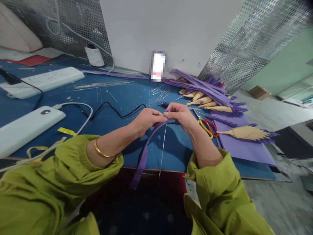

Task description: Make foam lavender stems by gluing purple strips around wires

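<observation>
My left hand (146, 120) and my right hand (179, 115) meet above the blue table (117, 98), fingers pinched together. Between them they hold the top of a long purple paper strip (144, 156) and a thin metal wire (163, 147). Strip and wire both hang down past the table's front edge toward my lap. My left fingers pinch the strip; my right fingers grip the wire's upper end where the strip wraps round it. Both arms wear green sleeves, and a gold bangle sits on my left wrist.
Red-and-yellow scissors (207, 126) lie right of my right hand. Finished purple flower cones (244, 133), purple sheets (242, 147) and strips (195, 85) fill the right side. A white power strip (46, 80), a white power bank (24, 127) and black cables (110, 109) lie left.
</observation>
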A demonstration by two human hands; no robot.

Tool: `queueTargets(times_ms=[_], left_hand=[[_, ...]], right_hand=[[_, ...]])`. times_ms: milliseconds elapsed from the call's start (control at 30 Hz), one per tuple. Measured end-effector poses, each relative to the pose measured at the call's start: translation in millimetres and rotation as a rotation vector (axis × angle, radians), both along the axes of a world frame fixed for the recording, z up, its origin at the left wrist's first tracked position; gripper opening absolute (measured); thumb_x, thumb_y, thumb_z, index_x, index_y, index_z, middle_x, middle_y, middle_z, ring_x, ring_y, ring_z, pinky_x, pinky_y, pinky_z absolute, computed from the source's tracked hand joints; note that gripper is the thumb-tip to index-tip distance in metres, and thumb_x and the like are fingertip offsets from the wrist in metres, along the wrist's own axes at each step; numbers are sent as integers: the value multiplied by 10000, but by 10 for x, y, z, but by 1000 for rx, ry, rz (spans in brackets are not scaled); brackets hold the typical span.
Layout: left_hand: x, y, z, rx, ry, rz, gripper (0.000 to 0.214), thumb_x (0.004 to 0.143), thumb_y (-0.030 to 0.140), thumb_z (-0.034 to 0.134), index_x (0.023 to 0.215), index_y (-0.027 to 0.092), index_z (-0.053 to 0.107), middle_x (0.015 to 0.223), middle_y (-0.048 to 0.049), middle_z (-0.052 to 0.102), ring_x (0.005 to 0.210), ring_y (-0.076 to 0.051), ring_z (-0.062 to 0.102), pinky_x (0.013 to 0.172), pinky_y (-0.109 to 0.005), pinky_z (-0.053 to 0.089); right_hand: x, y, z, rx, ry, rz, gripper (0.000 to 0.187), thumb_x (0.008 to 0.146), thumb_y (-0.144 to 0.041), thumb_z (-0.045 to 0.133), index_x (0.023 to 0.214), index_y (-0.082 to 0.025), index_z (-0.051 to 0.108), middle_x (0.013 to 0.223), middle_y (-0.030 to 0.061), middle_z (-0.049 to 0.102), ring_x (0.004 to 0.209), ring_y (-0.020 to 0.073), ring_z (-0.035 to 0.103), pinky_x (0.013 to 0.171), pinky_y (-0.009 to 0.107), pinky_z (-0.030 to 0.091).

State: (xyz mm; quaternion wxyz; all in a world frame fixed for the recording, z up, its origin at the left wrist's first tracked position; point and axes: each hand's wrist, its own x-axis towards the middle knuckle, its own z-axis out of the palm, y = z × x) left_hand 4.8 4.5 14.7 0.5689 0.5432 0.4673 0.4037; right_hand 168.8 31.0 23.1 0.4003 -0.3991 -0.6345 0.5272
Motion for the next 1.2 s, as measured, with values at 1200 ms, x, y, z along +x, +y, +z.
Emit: queueTargets(times_ms=[1200], left_hand=[[-74, 41, 62, -188, -211, -214, 100, 678, 244, 705, 655, 147, 718, 575, -30, 611, 514, -101, 513, 519, -230, 394]], right_hand=[[142, 33, 18, -67, 277, 185, 279, 654, -341, 815, 881, -201, 731, 754, -3, 656, 648, 103, 561, 639, 235, 474]])
